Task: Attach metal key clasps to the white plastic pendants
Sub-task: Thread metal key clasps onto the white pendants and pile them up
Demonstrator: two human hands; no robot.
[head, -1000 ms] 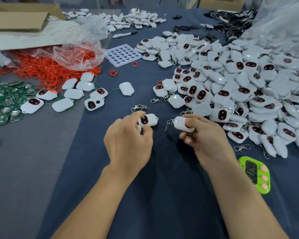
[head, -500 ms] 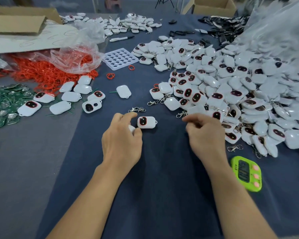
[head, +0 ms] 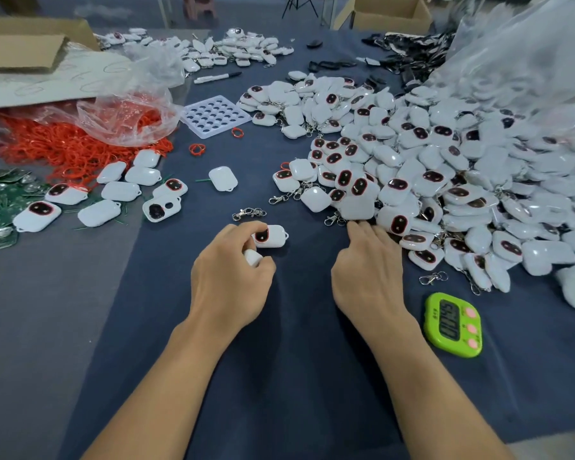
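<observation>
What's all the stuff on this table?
pendant heap: hundreds, white, right side
small pendant group: about ten, white, left
far pendant pile: many, white, back
loose clasps: a few, silver, ahead of the hands
ring heap: many, orange-red, left
clear bags: two, see-through, over the rings and far right
holed tray: one, white, behind centre
marker: one, white, back
circuit boards: many, green, far left
timer: one, green, near right
cardboard boxes: two, brown, back corners
black parts: many, black, back right
cloth: one, dark blue, underneath
left hand: grips a small white piece, fingertips on one pendant
right hand: fingers touch the heap's edge
</observation>
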